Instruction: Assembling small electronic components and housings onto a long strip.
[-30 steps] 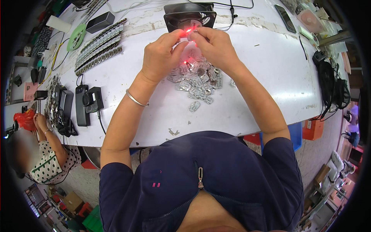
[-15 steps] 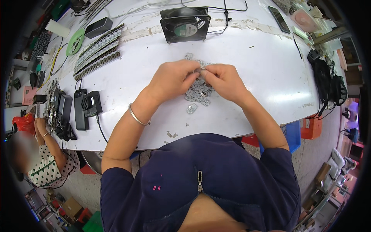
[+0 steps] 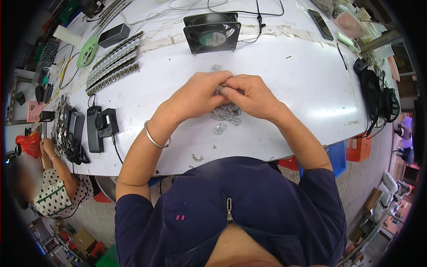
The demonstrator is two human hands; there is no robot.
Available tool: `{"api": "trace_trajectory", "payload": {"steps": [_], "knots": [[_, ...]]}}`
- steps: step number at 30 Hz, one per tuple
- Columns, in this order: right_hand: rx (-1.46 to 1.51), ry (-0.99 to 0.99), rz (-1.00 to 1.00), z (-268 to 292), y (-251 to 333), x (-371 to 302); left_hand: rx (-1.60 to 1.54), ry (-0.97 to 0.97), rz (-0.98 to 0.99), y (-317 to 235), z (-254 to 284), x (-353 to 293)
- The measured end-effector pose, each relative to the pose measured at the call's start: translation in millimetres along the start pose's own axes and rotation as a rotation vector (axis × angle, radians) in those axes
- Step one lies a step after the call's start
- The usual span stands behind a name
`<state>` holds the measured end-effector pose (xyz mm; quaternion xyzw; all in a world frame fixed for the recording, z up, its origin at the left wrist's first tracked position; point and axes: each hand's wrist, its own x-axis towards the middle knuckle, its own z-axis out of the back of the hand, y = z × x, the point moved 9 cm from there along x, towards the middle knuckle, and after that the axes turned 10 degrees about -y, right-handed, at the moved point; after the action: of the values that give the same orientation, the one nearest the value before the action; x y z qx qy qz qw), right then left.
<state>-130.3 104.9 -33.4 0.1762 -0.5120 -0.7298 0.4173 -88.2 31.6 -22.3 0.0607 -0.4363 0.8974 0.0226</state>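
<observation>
My left hand and my right hand meet above a small heap of flat silver-grey pieces on the white table. Thumbs and forefingers on both sides are pinched together, the fingertips close to touching. Whatever sits between them is too small and covered to make out. Much of the heap is hidden under my hands. A single loose piece lies apart, nearer to me, and another piece shows just beyond my left fingers.
Beyond my hands stands a black fan. To the left are strips of small parts, a green plate and black adapters. A phone and black cables lie right. Another person sits at far left.
My hands have come closer together and slightly nearer to me, with the fingers folded in more over the heap. The view has shifted slightly.
</observation>
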Motion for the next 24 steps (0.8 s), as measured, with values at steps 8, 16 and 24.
{"api": "trace_trajectory", "payload": {"steps": [8, 16, 24], "knots": [[0.071, -0.057, -0.09, 14, 1, 14, -0.067, -0.001, 0.154, 8, 19, -1], [0.191, 0.002, -0.147, 8, -8, 13, -0.342, 0.131, 0.351, 31, 6, -8], [0.594, 0.083, -0.391, -6, -33, 22, -0.444, 0.035, 0.204, 37, 24, 0]]}}
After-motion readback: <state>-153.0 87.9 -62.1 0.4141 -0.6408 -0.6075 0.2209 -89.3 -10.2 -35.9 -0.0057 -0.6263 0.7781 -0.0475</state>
